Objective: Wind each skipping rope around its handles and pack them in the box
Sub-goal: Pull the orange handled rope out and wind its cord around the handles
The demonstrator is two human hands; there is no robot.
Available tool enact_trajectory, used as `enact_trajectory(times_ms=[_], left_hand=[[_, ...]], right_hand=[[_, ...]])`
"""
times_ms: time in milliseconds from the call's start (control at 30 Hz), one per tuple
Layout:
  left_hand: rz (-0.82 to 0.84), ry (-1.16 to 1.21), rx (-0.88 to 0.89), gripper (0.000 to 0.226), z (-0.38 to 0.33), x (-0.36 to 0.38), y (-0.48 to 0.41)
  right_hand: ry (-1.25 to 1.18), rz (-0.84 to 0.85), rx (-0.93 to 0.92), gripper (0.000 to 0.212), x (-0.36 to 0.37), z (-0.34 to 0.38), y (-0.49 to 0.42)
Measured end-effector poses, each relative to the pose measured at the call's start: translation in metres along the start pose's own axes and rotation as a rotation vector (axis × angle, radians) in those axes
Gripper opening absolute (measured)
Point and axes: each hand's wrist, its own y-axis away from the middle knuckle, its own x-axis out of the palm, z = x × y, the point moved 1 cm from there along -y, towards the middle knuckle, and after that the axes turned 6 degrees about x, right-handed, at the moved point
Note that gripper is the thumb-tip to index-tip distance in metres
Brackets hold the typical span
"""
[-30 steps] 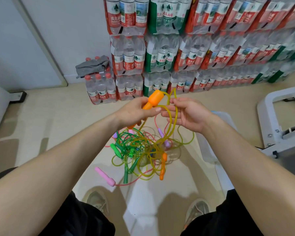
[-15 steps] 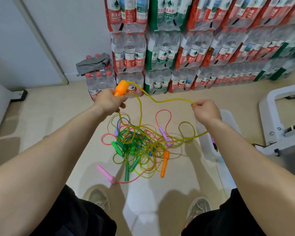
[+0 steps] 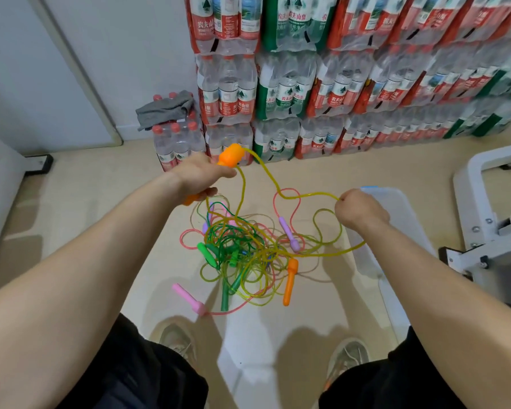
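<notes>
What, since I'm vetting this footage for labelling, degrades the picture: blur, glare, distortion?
Head view: wide-angle distortion tilts the bottle packs and stretches both forearms; left hand and rope tangle are sharp; soft shadows lie on the floor; no harsh glare.

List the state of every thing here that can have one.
left hand, gripping the upper orange plastic handle.
right hand, fist closed on the yellow translucent rope.
yellow translucent rope, unwound, slack between the hands.
tangled pile of coloured skipping ropes, loose on the floor, none wound.
second orange plastic handle, lying on the floor.
clear plastic box, on the floor beside the pile; contents hidden.
grey cloth, crumpled on a bottle pack.
</notes>
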Motion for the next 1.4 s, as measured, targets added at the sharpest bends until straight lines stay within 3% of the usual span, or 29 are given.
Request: enact_trajectory(times_ms=[67,233,333,400,533,633,667,733,767,867,900,933,1033,1133,1267,1400], left_hand=[[0.027,-0.008,0.027,0.031,-0.005,0.008,0.005],[0.152,-0.146,-0.028,0.066,0.023,0.049,-0.006],[0.025,-0.346,-0.040,0.052,0.061,0.079,-0.017],[-0.066,-0.431,-0.079,0.054,0.085,0.096,-0.021],[-0.229,-0.190,-0.189,0.063,0.117,0.111,-0.038],[-0.276,-0.014,-0.153,0.056,0.112,0.115,-0.050],[-0.252,0.000,-0.126,0.054,0.107,0.117,-0.052],[-0.163,-0.007,-0.049,0.059,0.093,0.125,-0.052],[-0.125,-0.002,0.001,0.059,0.084,0.129,-0.051],[-0.141,0.030,0.076,0.053,0.064,0.130,-0.049],[-0.188,0.043,0.077,0.052,0.060,0.122,-0.050],[-0.243,0.036,0.086,0.053,0.057,0.112,-0.051],[-0.313,-0.203,0.135,0.054,0.062,0.079,-0.049],[-0.316,-0.501,0.134,0.045,0.073,0.062,-0.039],[-0.346,-0.505,0.072,0.024,0.076,0.046,-0.027],[-0.326,-0.549,-0.018,0.027,0.073,0.025,-0.019]], right_hand=[[0.026,0.016,0.029,0.031,0.008,-0.003,0.004],[-0.129,0.079,0.123,0.036,0.034,-0.014,0.000],[-0.136,0.205,0.139,0.035,0.080,-0.024,0.002],[-0.146,0.268,0.183,0.034,0.113,-0.037,0.007],[-0.135,0.332,0.344,0.019,0.165,-0.071,0.013],[-0.046,0.324,0.463,0.037,0.184,-0.081,0.013],[-0.098,0.296,0.387,0.047,0.184,-0.073,0.014],[-0.393,0.288,0.053,0.068,0.180,-0.038,0.013],[-0.573,0.357,-0.084,0.069,0.174,-0.014,0.014],[-0.730,0.633,-0.257,0.019,0.148,0.044,0.028],[-0.753,0.648,-0.299,0.030,0.135,0.055,0.030],[-0.827,0.601,-0.292,0.041,0.123,0.061,0.030],[-1.167,0.463,-0.167,0.040,0.074,0.062,0.029],[-1.208,0.228,-0.193,0.040,0.017,0.061,0.030],[-1.323,0.080,-0.169,0.038,-0.040,0.054,0.032],[-1.402,0.032,-0.047,0.033,-0.046,0.038,0.031]])
